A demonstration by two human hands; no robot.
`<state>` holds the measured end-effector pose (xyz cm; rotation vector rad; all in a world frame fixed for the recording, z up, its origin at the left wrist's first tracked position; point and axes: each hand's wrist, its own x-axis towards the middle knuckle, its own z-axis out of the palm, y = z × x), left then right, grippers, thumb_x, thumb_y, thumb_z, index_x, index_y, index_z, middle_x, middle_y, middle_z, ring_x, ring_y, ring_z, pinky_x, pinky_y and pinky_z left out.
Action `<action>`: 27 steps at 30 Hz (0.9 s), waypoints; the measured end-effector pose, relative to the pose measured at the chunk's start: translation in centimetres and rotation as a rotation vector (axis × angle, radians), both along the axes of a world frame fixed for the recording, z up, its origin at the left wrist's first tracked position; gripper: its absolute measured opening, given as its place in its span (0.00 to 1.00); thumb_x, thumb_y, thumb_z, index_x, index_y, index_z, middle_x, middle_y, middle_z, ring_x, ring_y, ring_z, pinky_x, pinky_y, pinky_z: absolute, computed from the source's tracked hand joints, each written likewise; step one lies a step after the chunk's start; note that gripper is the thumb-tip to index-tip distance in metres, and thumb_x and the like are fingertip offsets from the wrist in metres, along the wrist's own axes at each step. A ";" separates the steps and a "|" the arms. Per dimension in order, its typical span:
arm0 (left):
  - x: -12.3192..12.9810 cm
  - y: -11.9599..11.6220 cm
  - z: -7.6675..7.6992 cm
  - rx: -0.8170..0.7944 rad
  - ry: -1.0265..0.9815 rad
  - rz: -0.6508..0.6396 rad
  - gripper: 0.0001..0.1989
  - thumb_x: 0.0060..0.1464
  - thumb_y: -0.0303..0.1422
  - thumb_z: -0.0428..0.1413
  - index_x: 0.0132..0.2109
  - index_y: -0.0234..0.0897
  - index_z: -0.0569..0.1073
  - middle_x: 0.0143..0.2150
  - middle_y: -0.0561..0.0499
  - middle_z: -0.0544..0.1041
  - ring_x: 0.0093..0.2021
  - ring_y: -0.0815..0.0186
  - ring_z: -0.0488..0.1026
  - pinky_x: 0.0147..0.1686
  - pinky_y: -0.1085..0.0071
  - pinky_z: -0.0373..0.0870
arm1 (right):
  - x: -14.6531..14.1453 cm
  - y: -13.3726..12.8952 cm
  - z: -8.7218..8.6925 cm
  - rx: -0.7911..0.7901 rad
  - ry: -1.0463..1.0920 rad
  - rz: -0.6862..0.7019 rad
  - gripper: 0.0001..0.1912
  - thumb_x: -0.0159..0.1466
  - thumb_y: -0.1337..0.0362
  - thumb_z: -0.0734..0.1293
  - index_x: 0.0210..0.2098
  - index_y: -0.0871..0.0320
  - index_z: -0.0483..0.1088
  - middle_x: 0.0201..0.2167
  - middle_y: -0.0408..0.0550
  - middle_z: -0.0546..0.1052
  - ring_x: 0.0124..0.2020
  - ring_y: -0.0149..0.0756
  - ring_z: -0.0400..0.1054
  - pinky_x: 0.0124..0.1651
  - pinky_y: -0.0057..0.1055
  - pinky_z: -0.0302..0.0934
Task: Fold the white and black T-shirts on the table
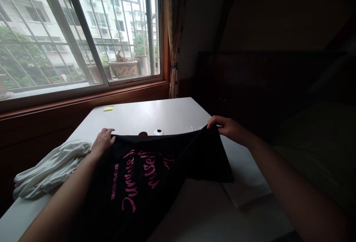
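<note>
A black cloth garment [172, 164] with pink lettering is stretched between my two hands over a white table [172, 112]. My left hand [103, 141] is at its upper left corner, the thumb and a finger closed on the edge. On the other side my right hand [219, 123] pinches the upper right part, and a dark flap hangs down below it. The garment's lower part spreads toward me, partly in shadow and partly behind my left forearm.
A crumpled white cloth [52, 168] lies at the table's left edge. Yellow paper [108, 108] and a small round white item [158, 132] are on the tabletop. Pale folded fabric [247, 182] lies at the right. Behind are a window [111, 30] and a curtain [174, 38].
</note>
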<state>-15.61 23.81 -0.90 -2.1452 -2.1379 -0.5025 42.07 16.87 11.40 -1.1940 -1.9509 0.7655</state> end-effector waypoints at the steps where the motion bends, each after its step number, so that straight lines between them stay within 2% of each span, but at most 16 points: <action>1: 0.7 -0.7 -0.1 0.018 -0.010 -0.008 0.23 0.64 0.37 0.49 0.62 0.32 0.70 0.59 0.38 0.68 0.58 0.51 0.69 0.61 0.56 0.66 | 0.2 0.3 -0.3 -0.006 -0.002 -0.019 0.07 0.58 0.62 0.70 0.36 0.52 0.79 0.39 0.45 0.79 0.46 0.45 0.71 0.51 0.40 0.64; 4: 4.5 -3.9 0.1 0.067 -0.078 -0.108 0.19 0.66 0.39 0.48 0.58 0.37 0.73 0.58 0.42 0.70 0.59 0.55 0.69 0.63 0.59 0.65 | 0.7 1.7 -1.3 -0.038 -0.003 -0.054 0.09 0.57 0.62 0.70 0.37 0.52 0.80 0.40 0.45 0.81 0.46 0.46 0.72 0.52 0.41 0.64; 6: 8.3 -7.1 0.5 0.074 -0.257 -0.355 0.17 0.67 0.42 0.49 0.53 0.39 0.76 0.55 0.44 0.74 0.58 0.56 0.71 0.62 0.58 0.67 | 1.0 2.9 -1.9 -0.082 0.006 -0.056 0.09 0.56 0.61 0.71 0.37 0.53 0.80 0.39 0.45 0.81 0.45 0.46 0.73 0.52 0.41 0.64; 9: 14.8 -12.5 1.4 -0.139 -0.404 -0.665 0.18 0.67 0.47 0.52 0.54 0.43 0.78 0.53 0.45 0.78 0.54 0.57 0.74 0.56 0.61 0.71 | 0.9 4.2 -2.6 -0.173 0.042 -0.049 0.11 0.55 0.60 0.72 0.37 0.54 0.80 0.37 0.45 0.82 0.42 0.44 0.73 0.49 0.40 0.65; 12: 19.6 -17.2 2.0 -0.357 -0.450 -0.742 0.28 0.57 0.51 0.62 0.59 0.41 0.74 0.54 0.45 0.79 0.51 0.55 0.76 0.52 0.61 0.73 | 0.5 4.5 -3.3 -0.233 0.070 -0.025 0.12 0.54 0.58 0.73 0.37 0.54 0.80 0.35 0.45 0.81 0.41 0.43 0.74 0.47 0.39 0.66; 13: 20.6 -18.5 2.0 -0.410 -0.441 -0.765 0.28 0.55 0.49 0.64 0.58 0.41 0.75 0.51 0.46 0.80 0.48 0.56 0.78 0.48 0.64 0.74 | 0.4 4.5 -3.5 -0.246 0.070 -0.016 0.13 0.54 0.57 0.74 0.37 0.54 0.80 0.35 0.45 0.81 0.41 0.43 0.74 0.48 0.39 0.66; 17: 22.7 -22.2 1.6 -0.473 -0.354 -0.889 0.11 0.55 0.33 0.62 0.46 0.39 0.76 0.36 0.52 0.80 0.32 0.65 0.76 0.31 0.73 0.67 | 0.9 5.1 -4.1 -0.200 0.072 -0.038 0.15 0.53 0.56 0.75 0.38 0.54 0.80 0.38 0.46 0.82 0.44 0.46 0.74 0.52 0.42 0.66; 20: 23.4 -24.0 0.7 -0.435 -0.283 -1.045 0.07 0.55 0.33 0.63 0.40 0.40 0.73 0.34 0.53 0.79 0.30 0.68 0.75 0.26 0.74 0.63 | 1.9 6.9 -4.2 -0.061 0.110 -0.186 0.15 0.52 0.56 0.76 0.38 0.53 0.79 0.40 0.47 0.81 0.47 0.47 0.73 0.54 0.43 0.65; 23: 24.1 -25.0 -0.3 -0.356 -0.196 -1.167 0.05 0.63 0.36 0.58 0.42 0.41 0.72 0.33 0.54 0.79 0.28 0.70 0.74 0.25 0.74 0.62 | 2.2 9.6 -4.4 0.059 0.080 -0.370 0.12 0.54 0.57 0.74 0.37 0.53 0.78 0.39 0.48 0.80 0.46 0.47 0.73 0.54 0.44 0.65; 27: 24.8 -25.4 -1.4 -0.288 -0.115 -1.156 0.10 0.67 0.37 0.54 0.52 0.42 0.71 0.33 0.53 0.80 0.28 0.68 0.76 0.25 0.74 0.64 | 0.9 11.9 -5.5 0.214 -0.075 -0.484 0.10 0.56 0.63 0.69 0.38 0.53 0.78 0.44 0.51 0.79 0.48 0.47 0.72 0.56 0.45 0.64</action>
